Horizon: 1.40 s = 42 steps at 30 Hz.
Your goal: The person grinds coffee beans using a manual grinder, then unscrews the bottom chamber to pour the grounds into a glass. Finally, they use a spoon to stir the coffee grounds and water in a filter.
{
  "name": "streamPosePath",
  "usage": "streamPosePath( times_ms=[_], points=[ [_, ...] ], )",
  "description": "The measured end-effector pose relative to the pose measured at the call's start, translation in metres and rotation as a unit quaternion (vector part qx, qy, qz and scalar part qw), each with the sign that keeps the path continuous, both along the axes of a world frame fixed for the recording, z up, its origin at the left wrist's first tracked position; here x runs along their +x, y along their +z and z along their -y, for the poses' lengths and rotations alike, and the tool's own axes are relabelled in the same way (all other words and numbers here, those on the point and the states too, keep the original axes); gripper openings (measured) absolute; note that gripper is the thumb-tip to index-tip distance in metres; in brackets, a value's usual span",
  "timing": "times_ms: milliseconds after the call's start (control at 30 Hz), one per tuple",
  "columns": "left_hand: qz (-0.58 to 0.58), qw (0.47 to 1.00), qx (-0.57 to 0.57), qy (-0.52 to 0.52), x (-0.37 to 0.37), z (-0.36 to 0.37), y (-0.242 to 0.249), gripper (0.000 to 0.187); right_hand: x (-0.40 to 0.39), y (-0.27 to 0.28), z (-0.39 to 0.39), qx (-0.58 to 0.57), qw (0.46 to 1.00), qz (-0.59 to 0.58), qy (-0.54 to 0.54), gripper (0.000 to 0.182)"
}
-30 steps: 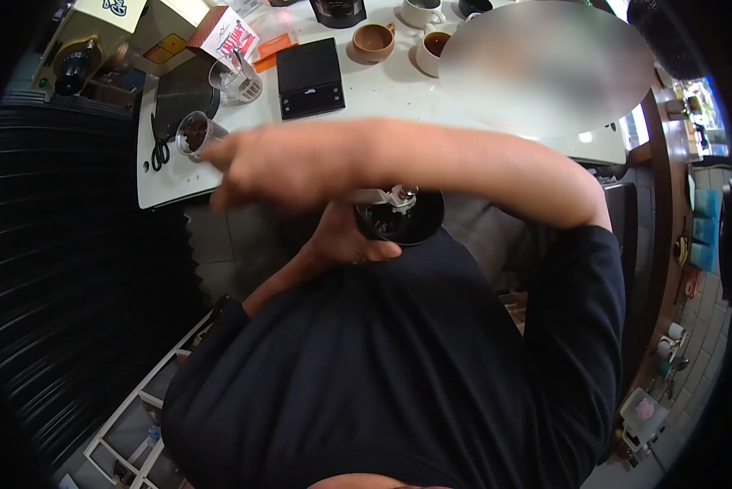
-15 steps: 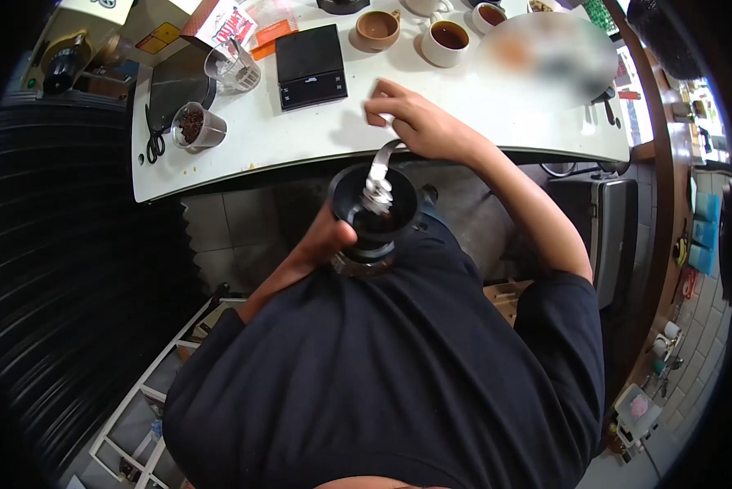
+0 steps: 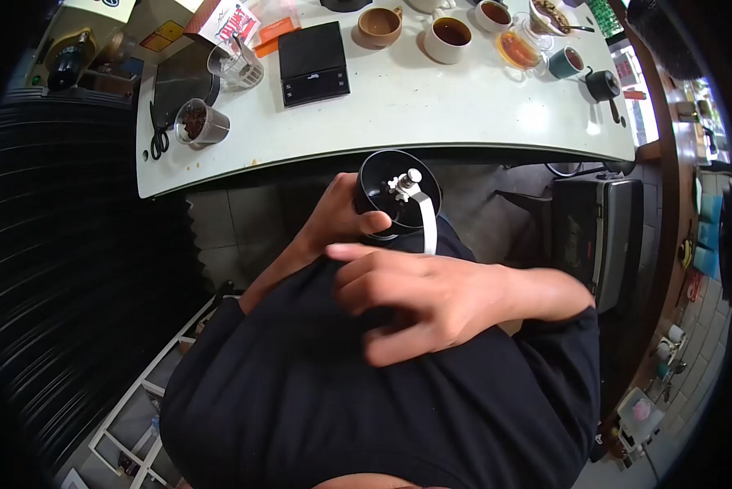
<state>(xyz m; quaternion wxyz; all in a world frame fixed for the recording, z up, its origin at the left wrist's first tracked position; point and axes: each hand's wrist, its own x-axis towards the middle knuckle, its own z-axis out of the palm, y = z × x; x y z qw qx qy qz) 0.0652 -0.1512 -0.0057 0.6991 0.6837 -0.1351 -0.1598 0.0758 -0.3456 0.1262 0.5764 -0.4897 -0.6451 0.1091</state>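
Observation:
A black hand coffee grinder (image 3: 371, 181) with a wide, open hopper is held close to my body, just off the table's front edge. My left hand (image 3: 337, 210) wraps round its side, thumb near the rim. From the hopper's centre a silver crank (image 3: 428, 222) runs out toward me. My right hand (image 3: 435, 297) covers the crank's outer end with curled fingers, in front of my dark shirt; the knob itself is hidden beneath it. Little shows inside the hopper besides the metal nut and shaft.
On the white table (image 3: 415, 114) are a black scale (image 3: 313, 61), a cup of dark beans (image 3: 201, 124), an empty-looking clear cup (image 3: 239, 67) and scissors (image 3: 160, 140). Along the back stand a brown cup (image 3: 380, 28), a white cup of dark liquid (image 3: 447, 41) and a glass server (image 3: 520, 50).
My right hand has swung the crank from the table side round to my body side. The grinder has shifted slightly right and toward the table, still in my left hand.

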Motion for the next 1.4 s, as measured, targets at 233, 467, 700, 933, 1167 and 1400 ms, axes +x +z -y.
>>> streamPosePath(
  times_ms=[233,467,700,933,1167,1400],
  points=[
    [0.176,0.983,0.045,0.017,-0.016,0.023,0.023,0.084,0.059,0.022,-0.076,-0.125,0.983,0.132,0.021,0.04],
    [-0.146,0.954,-0.154,0.212,-0.045,-0.01,0.031,0.102,0.119,-0.081,0.0,-0.26,0.945,0.013,-0.195,0.034],
    [0.32,0.944,0.049,0.058,-0.019,-0.037,0.012,0.113,0.028,-0.004,0.035,-0.159,0.941,0.007,-0.3,0.03],
    [0.132,0.98,-0.075,0.13,-0.002,0.02,0.017,0.112,0.037,-0.018,0.058,0.038,0.895,-0.073,-0.437,0.02],
    [0.104,0.986,-0.064,0.116,0.024,0.072,0.005,0.115,0.057,-0.047,0.118,0.079,0.888,-0.195,-0.41,0.011],
    [0.006,0.993,-0.088,0.075,0.045,0.135,-0.008,0.116,0.077,-0.063,0.186,0.056,0.884,-0.243,-0.395,0.014]
  ],
)
